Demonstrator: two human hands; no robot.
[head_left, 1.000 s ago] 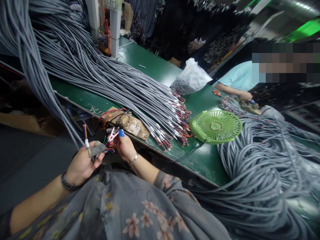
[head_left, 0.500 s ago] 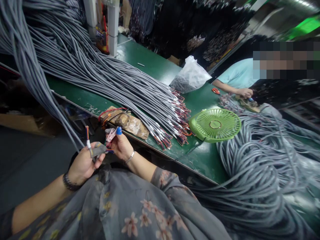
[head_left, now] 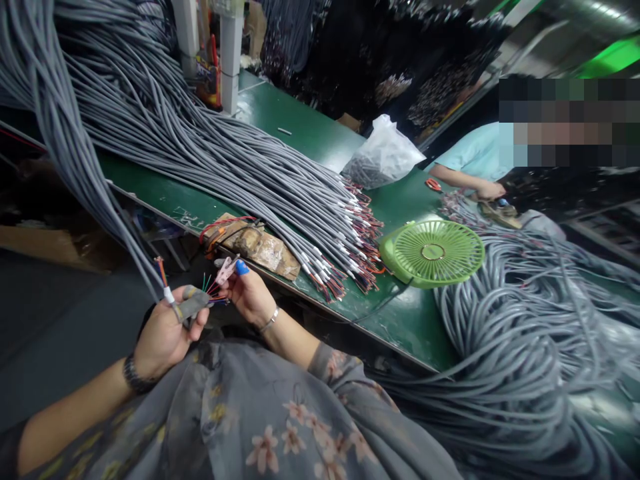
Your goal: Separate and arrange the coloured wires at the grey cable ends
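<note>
Left hand [head_left: 165, 333] curled into a fist, wristband on; right hand [head_left: 250, 293] pinching, blue-capped fingertip [head_left: 242, 267] raised.

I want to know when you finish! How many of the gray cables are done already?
Looks done: a row of cables on the green table, coloured wire ends bared. In hand: the left hand grips one gray cable end while the right hand fingers its thin coloured wires. Left: the big hanging bundle, probably.

hidden: co-worker's face [head_left: 565, 123] pixelated | cut off: grey cables [head_left: 75, 100] at top-left edge
</note>
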